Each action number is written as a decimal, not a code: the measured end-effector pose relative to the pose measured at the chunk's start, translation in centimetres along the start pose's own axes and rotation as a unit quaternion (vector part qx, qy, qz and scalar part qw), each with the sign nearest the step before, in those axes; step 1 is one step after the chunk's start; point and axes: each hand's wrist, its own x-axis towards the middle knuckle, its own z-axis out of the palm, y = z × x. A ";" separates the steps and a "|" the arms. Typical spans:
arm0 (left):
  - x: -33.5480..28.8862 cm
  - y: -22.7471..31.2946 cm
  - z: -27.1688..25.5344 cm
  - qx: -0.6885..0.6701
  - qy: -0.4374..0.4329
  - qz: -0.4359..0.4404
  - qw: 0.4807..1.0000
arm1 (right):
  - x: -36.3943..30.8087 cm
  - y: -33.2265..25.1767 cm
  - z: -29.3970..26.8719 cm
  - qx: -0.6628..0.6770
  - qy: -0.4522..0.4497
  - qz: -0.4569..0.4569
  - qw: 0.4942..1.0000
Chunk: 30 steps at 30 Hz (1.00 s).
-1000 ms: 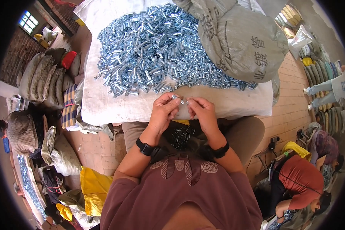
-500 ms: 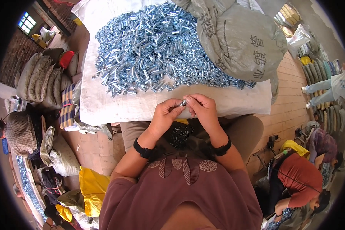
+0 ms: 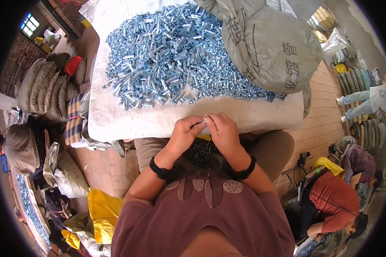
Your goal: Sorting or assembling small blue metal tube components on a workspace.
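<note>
1. Two hands meet, left hand (image 3: 185,133) from the left and right hand (image 3: 222,130) from the right, over the near edge of the white cloth (image 3: 116,124); fingertips are practically together.
2. Between them sits a small metal piece (image 3: 204,122), pinched by both hands; neither hand looks nearer; the fingers cover most of it, so its long axis cannot be told.
3. Just to the far side lies the heap of shiny fittings (image 3: 167,55), apart from the hands; to the near side, dark pieces (image 3: 201,153) between the forearms.
4. On to the writing: large dark characters on the grey sack (image 3: 283,47), far right, against the heap.
</note>
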 end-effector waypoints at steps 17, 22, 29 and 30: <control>5.5 -0.5 -4.9 0.524 0.107 0.095 0.840 | 4.5 4.8 2.9 -0.275 0.016 -0.021 0.961; 6.8 0.0 -5.3 0.530 0.059 0.057 0.844 | 4.6 4.6 2.6 -0.240 0.002 0.015 0.971; 6.4 0.3 -6.0 0.432 0.078 0.064 0.896 | 4.5 5.4 2.2 -0.231 -0.008 0.065 0.971; 6.2 0.3 -5.9 0.431 0.077 0.064 0.897 | 4.5 5.4 2.1 -0.209 -0.005 0.057 0.976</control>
